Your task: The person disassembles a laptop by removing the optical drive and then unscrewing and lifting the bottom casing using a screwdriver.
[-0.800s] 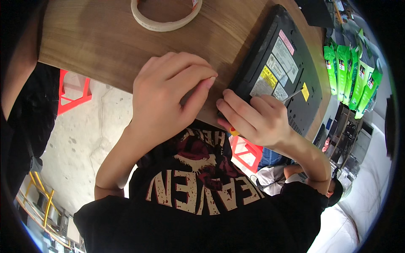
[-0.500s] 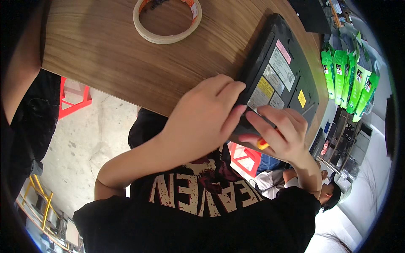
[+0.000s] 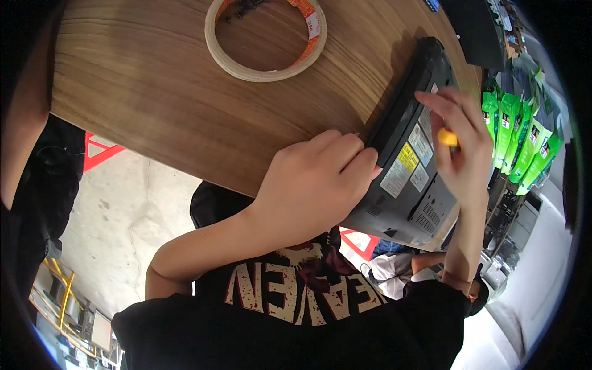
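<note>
A black laptop lies underside up at the right part of the table, with labels and vents showing. My left hand is closed at its left edge, fingers curled against the casing. Over the labelled underside, my right hand is closed around a screwdriver. Only the end of its yellow handle shows; the hand hides the rest. Beyond my left hand, a roll of masking tape lies flat, with several small dark pieces inside its ring.
The wooden table's near edge runs in front of me. Green bags stand at the far right, close to a dark box-like object. Another person's arm is at the left edge, and a seated person is at the lower right.
My right hand has lifted from the laptop's near part and moved farther away, carrying the screwdriver. My left hand remains at the laptop's edge. The whole view has shifted slightly.
</note>
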`<state>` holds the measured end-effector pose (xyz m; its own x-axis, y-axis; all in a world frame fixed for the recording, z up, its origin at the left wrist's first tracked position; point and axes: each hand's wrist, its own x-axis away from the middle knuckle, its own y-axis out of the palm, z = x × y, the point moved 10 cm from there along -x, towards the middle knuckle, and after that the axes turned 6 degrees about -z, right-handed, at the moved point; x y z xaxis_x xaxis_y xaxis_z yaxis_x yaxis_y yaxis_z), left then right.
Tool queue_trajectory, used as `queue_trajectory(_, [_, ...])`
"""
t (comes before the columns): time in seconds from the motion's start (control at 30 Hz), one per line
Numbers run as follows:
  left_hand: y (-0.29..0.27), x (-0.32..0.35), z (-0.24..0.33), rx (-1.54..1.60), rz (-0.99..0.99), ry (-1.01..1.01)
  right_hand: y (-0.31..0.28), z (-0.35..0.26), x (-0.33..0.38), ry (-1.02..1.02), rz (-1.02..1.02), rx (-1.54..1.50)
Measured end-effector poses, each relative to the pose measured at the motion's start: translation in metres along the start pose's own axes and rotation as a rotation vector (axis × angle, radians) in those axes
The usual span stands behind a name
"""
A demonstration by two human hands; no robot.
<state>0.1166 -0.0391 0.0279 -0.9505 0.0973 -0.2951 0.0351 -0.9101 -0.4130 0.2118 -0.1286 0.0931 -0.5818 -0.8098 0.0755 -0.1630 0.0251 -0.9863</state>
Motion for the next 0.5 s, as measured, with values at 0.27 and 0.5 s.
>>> queue_trajectory(0.27, [0.002, 0.000, -0.007, 0.049, -0.010, -0.024, 0.020, 0.018, -0.011, 0.037, -0.257, -0.013])
queue_trajectory(0.5, [0.000, -0.011, -0.014, 0.131, -0.039, -0.080, 0.010, 0.019, 0.007, 0.102, -0.150, 0.110])
